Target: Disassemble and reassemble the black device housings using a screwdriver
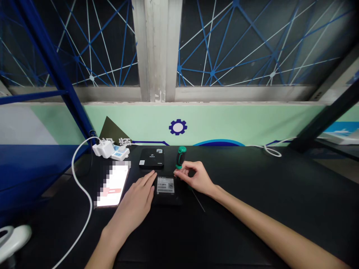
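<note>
A flat black box with a white label (165, 185) lies on the black table in front of me. My left hand (138, 196) rests at the box's left edge, fingers stretched out and close together, holding nothing. My right hand (198, 178) pinches the lower part of a screwdriver (181, 157) with a green and black handle. The screwdriver stands nearly upright, its tip near the box's upper right corner; whether it touches the box I cannot tell. Below my right hand a thin metal rod (199, 203) lies on the table, its upper end hidden.
A second black box (152, 157) stands behind the labelled one. To the left are a lit tablet-like screen (113, 186), a white power strip with plugs (119, 152) and a looping white cable (89, 201). Another white cable (272, 151) lies at the back right, by the wall.
</note>
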Tool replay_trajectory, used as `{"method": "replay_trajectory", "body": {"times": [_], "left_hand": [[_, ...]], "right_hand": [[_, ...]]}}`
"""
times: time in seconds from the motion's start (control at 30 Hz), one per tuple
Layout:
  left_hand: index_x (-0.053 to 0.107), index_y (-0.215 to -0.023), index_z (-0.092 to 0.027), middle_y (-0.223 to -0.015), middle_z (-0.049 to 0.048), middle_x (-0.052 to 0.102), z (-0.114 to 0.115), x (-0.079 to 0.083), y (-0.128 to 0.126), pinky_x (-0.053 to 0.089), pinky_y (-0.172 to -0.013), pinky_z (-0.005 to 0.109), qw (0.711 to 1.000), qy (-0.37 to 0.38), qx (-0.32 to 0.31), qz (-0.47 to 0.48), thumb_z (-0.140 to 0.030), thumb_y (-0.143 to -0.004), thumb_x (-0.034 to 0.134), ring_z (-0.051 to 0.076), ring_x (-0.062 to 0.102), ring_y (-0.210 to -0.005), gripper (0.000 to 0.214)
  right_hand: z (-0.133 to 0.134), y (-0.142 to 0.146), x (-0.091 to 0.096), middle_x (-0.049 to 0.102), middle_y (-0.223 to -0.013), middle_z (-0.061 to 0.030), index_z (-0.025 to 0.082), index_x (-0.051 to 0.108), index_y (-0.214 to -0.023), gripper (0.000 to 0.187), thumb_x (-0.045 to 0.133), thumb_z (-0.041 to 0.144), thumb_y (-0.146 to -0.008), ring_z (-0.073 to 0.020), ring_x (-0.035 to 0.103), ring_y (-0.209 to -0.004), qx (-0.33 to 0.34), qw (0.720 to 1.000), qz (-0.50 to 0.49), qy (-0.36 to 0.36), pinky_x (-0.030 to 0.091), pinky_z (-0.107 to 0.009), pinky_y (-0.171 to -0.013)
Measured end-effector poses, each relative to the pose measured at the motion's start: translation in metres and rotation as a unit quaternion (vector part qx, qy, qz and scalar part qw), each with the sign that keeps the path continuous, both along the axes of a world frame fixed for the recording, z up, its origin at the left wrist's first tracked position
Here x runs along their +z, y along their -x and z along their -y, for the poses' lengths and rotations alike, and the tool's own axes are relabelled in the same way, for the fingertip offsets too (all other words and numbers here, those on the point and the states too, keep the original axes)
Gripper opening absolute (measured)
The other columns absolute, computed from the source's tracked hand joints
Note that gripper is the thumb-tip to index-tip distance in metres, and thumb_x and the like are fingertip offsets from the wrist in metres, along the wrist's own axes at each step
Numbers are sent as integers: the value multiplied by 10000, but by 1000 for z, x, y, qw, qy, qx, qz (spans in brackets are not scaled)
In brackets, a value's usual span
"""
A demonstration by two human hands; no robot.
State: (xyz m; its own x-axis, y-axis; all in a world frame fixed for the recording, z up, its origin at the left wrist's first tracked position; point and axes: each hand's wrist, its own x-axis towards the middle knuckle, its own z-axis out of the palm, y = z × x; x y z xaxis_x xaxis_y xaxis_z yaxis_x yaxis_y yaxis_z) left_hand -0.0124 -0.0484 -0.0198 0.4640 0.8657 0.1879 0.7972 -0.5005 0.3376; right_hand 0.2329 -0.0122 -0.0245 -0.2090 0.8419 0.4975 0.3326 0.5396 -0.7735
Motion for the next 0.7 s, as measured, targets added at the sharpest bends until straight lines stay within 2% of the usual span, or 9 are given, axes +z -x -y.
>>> {"method": "replay_trajectory", "body": {"times": [0.17, 0.37, 0.7], "left_hand": [[418, -1507, -253, -1556, 52, 467, -1, -4, 0, 456, -1099, 431, 1000, -10, 2, 4, -317, -1044, 301, 246, 496, -1378, 483], [398, -1518, -229, -1566, 60, 452, 0, -2, 0, 442, -1114, 439, 1000, -1, 2, -8, -314, -1048, 285, 243, 482, -1389, 491], [406, -1510, -234, -1561, 55, 459, -1, -4, 0, 445, -1114, 432, 1000, -13, -2, 0, -309, -1049, 295, 235, 484, -1385, 480]], "right_hand": [[-1, 0, -4, 600, -517, 7, 182, 635, -660, 400, 734, 526, -836, -114, 500, -456, -3, 1000, -9, -4, 466, -251, -500], [0, 1, -3, 625, -547, -1, 173, 657, -682, 413, 739, 552, -825, -105, 491, -454, -15, 1000, -8, 2, 407, -231, -458], [0, 3, -3, 593, -526, 15, 179, 597, -640, 438, 779, 551, -782, -95, 464, -448, -31, 999, -14, -1, 400, -224, -448]]}}
